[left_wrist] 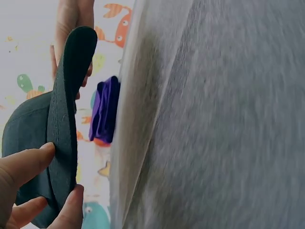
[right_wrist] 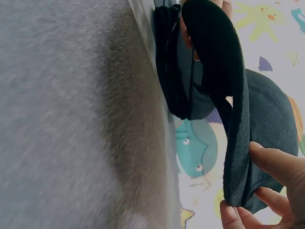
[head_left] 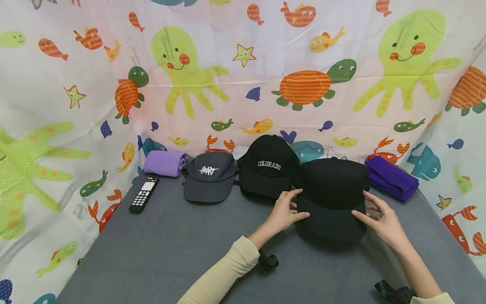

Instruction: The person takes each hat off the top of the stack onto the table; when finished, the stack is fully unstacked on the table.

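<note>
A plain black cap (head_left: 332, 185) sits right of centre on the grey table (head_left: 171, 245), its brim (left_wrist: 66, 119) towards me. My left hand (head_left: 290, 209) pinches the brim's left edge between thumb and fingers. On the other side my right hand (head_left: 366, 211) pinches the brim's right edge (right_wrist: 231, 124) the same way. In both wrist views the brim is lifted a little off the table. A wrist-worn camera strap shows under each forearm.
A black cap lettered COLORADO (head_left: 267, 166) and a dark grey cap lettered HEART (head_left: 209, 177) stand in a row to the left. A black remote (head_left: 144, 194) and a light purple cloth (head_left: 165, 162) lie far left, and a dark purple cloth (head_left: 391, 177) far right. A sea-creature curtain surrounds the table.
</note>
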### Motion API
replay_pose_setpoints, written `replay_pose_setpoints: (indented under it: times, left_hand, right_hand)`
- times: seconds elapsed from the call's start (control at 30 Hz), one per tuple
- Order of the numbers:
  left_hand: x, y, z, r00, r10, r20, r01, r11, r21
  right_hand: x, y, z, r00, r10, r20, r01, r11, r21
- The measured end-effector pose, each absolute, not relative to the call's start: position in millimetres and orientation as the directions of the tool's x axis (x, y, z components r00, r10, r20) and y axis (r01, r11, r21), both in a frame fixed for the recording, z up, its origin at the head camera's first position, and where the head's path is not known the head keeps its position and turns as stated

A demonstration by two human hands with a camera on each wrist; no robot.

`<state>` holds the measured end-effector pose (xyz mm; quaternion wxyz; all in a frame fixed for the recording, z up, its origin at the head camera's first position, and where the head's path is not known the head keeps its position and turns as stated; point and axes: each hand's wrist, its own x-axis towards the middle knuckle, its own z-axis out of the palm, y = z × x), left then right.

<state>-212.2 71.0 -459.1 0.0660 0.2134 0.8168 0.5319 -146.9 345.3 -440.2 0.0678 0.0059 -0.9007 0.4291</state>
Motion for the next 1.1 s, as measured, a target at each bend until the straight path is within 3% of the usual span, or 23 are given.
replay_pose_setpoints:
  times: [0.43, 0.9, 1.1]
  left_hand:
    - [-202.6, 99.0, -471.3, -0.883, 0.47, -0.003, 0.198, 0.377, 0.905]
    - [-201.7, 115.9, -479.9, -0.869, 0.491, -0.059, 0.219, 0.49, 0.844]
    - [-197.3, 120.9, -476.8, -0.853, 0.512, -0.103, 0.262, 0.591, 0.763]
  right_hand:
    - [-132.4, 376.5, -446.1, -0.998, 0.045, 0.04, 0.002, 0.692, -0.721]
    - [-139.2, 392.1, -466.6, -0.998, 0.041, -0.041, 0.057, 0.714, -0.698]
    - [-139.2, 394.0, -474.3, -0.999, 0.036, -0.005, 0.028, 0.701, -0.713]
